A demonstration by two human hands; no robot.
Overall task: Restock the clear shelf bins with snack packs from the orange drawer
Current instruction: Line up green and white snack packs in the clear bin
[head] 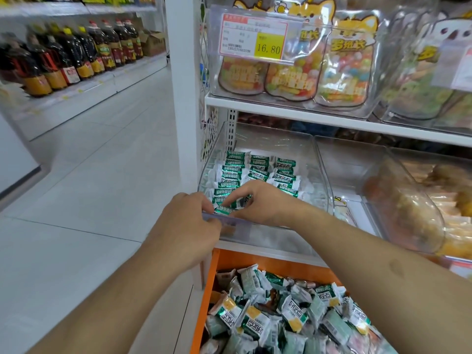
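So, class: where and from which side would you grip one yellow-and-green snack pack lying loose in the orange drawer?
Probably pinch the crimped end seam of a top-lying snack pack, coming from above: the orange drawer is open-topped, and the packs lie flat, heaped and overlapping.

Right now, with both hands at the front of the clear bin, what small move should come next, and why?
Probably release and square up the green-and-white snack pack that the right hand pinches, completing the front row; the left hand grips the clear plastic shelf bin at its front lip. The open orange drawer below holds many more.

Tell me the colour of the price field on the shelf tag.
Yellow, with 16.80 printed on it; the price tag itself is red-bordered. Head view.
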